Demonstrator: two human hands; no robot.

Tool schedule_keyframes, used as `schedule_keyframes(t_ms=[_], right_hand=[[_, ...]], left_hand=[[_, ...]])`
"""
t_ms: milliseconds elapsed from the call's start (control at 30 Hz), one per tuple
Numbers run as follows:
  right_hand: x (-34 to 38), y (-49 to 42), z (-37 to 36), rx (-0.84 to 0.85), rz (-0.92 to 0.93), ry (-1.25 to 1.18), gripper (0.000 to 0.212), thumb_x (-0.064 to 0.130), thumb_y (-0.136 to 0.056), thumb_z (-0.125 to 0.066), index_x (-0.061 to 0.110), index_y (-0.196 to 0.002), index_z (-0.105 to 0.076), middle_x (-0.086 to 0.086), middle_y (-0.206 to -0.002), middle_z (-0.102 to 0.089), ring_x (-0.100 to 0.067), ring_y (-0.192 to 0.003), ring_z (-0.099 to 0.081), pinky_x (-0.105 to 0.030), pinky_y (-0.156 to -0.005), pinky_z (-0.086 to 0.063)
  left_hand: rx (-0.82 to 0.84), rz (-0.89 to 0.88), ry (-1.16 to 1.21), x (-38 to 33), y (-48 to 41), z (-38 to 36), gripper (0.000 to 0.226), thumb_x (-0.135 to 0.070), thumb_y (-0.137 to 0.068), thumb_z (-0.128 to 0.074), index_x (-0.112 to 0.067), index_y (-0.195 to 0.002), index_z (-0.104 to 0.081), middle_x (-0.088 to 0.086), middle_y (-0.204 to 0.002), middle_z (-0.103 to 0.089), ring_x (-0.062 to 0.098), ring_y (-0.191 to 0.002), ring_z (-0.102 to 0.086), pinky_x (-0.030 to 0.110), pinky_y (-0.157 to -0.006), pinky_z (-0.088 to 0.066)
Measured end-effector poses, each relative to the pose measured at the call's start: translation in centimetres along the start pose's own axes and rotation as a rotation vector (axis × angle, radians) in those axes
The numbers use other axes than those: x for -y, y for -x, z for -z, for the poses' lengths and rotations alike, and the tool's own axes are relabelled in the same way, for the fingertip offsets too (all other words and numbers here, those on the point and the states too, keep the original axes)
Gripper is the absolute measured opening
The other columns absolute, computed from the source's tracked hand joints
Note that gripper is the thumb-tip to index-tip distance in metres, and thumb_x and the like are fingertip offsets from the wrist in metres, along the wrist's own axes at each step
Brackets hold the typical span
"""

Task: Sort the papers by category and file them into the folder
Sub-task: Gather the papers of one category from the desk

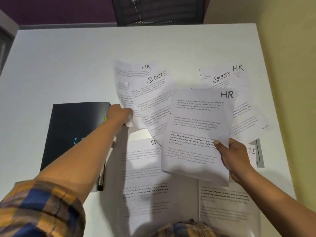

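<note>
Pinching the right edge of an HR sheet [196, 130], the right hand [235, 157] had its thumb pressed flat on the printed face and its fingers curled underneath. And that sheet was up off the table [68, 57], spreading out to the left of the grip. Its long axis ran away from the person, only slightly tilted, with the heading at the far end beyond the thumb. The right wrist was bent back and the forearm came in low from the near right.

Over on the other side, the left hand [120, 114] was reaching well forward on a nearly straight arm, back of the hand up, plaid sleeve [42, 207] rolled at the elbow. Its fingers were closed tight round the near corner of two fanned papers. A SPORTS sheet [153, 100] lay in front and a second HR sheet [126, 74] behind. Both rose from that grip up and to the right, curling, headings at the far ends.

A black folder [71, 130] lay shut and flat, just left of the left grip and partly under the forearm, long side pointing away. More loose sheets [145, 177] lay flat on the near side of both grips. Another pile [239, 79], marked SPORTS and HR, sat beyond the right grip.
</note>
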State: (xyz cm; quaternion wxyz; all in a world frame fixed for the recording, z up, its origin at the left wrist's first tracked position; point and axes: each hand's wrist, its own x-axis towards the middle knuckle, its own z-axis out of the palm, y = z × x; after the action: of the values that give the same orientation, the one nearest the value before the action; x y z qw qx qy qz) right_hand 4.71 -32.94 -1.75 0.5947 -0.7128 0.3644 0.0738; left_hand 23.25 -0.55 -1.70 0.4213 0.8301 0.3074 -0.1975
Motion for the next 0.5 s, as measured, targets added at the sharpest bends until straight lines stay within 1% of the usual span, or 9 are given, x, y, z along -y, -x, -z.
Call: schedule_keyframes(t_ms=[33,67,133,167,267,333,367,433,500], right_hand=[[0.0,0.2,0.1,0.004,-0.005,0.000,0.015,0.018,-0.094,-0.065,0.022,-0.107,-0.071,0.006,-0.097,-0.075,-0.013,-0.087,-0.071,-0.030,-0.080,-0.054],[0.1,0.4,0.2,0.011,-0.012,-0.005,0.016,0.019,-0.094,-0.065,0.019,-0.109,-0.072,0.004,-0.099,-0.075,-0.015,-0.089,-0.072,-0.032,-0.082,-0.055],[0.2,1.0,0.3,0.021,-0.021,-0.025,0.021,0.020,-0.094,-0.066,0.013,-0.112,-0.072,0.001,-0.101,-0.076,-0.018,-0.092,-0.072,-0.034,-0.083,-0.056],[0.2,1.4,0.3,0.024,-0.022,-0.035,0.022,0.020,-0.094,-0.066,0.012,-0.113,-0.072,0.000,-0.102,-0.076,-0.019,-0.093,-0.072,-0.033,-0.082,-0.056],[0.4,3.1,0.4,0.041,-0.013,-0.062,0.022,0.019,-0.094,-0.065,0.013,-0.115,-0.072,0.004,-0.099,-0.076,-0.015,-0.090,-0.073,-0.026,-0.073,-0.056],[0.6,4.3,0.5,0.064,0.013,-0.057,0.022,0.018,-0.094,-0.065,0.015,-0.115,-0.071,0.009,-0.097,-0.075,-0.005,-0.084,-0.074,-0.015,-0.065,-0.056],[0.7,4.8,0.6,0.075,0.020,-0.052,0.021,0.017,-0.095,-0.064,0.015,-0.114,-0.071,0.009,-0.096,-0.076,-0.004,-0.082,-0.074,-0.014,-0.063,-0.055],[1.0,5.6,0.8,0.085,0.017,-0.061,0.020,0.017,-0.095,-0.064,0.014,-0.113,-0.072,0.005,-0.097,-0.077,-0.010,-0.084,-0.075,-0.020,-0.066,-0.057],[1.6,6.3,1.1,0.079,0.018,-0.076,0.017,0.018,-0.095,-0.064,0.014,-0.109,-0.073,0.002,-0.097,-0.078,-0.017,-0.085,-0.075,-0.027,-0.068,-0.057]], left_hand=[[-0.001,-0.058,-0.036,0.2,0.0,0.8,0.022,-0.021,-0.082,-0.067,-0.008,-0.100,-0.070,0.008,-0.099,-0.072,0.029,-0.087,-0.069,0.040,-0.077,-0.060],[-0.010,-0.106,-0.092,0.1,0.5,1.9,0.023,-0.025,-0.086,-0.064,-0.009,-0.102,-0.071,0.007,-0.099,-0.073,0.030,-0.089,-0.070,0.041,-0.078,-0.060],[-0.077,-0.168,-0.158,0.2,1.7,3.9,0.024,-0.026,-0.092,-0.058,-0.007,-0.094,-0.072,0.004,-0.086,-0.072,0.031,-0.084,-0.071,0.037,-0.069,-0.058],[-0.117,-0.204,-0.138,0.4,2.2,4.8,0.026,-0.026,-0.094,-0.057,-0.005,-0.092,-0.072,0.005,-0.084,-0.072,0.030,-0.084,-0.071,0.036,-0.067,-0.057],[-0.227,-0.238,0.033,1.4,5.1,7.3,0.028,-0.026,-0.096,-0.055,-0.004,-0.089,-0.070,0.009,-0.091,-0.073,0.028,-0.084,-0.069,0.034,-0.067,-0.053],[-0.312,-0.261,0.153,2.7,7.3,8.4,0.029,-0.026,-0.098,-0.055,-0.004,-0.086,-0.068,0.009,-0.087,-0.072,0.028,-0.082,-0.069,0.034,-0.066,-0.054],[-0.351,-0.278,0.203,3.1,8.7,8.7,0.028,-0.025,-0.099,-0.054,-0.005,-0.085,-0.067,0.007,-0.085,-0.071,0.027,-0.082,-0.068,0.031,-0.063,-0.053],[-0.404,-0.325,0.325,3.9,12.1,9.0,0.021,-0.023,-0.100,-0.053,-0.012,-0.089,-0.068,0.003,-0.087,-0.070,0.021,-0.082,-0.068,0.023,-0.060,-0.050],[-0.392,-0.330,0.485,4.6,15.2,9.1,0.016,-0.023,-0.100,-0.056,-0.023,-0.091,-0.070,-0.001,-0.092,-0.074,0.015,-0.082,-0.070,0.026,-0.065,-0.053]])
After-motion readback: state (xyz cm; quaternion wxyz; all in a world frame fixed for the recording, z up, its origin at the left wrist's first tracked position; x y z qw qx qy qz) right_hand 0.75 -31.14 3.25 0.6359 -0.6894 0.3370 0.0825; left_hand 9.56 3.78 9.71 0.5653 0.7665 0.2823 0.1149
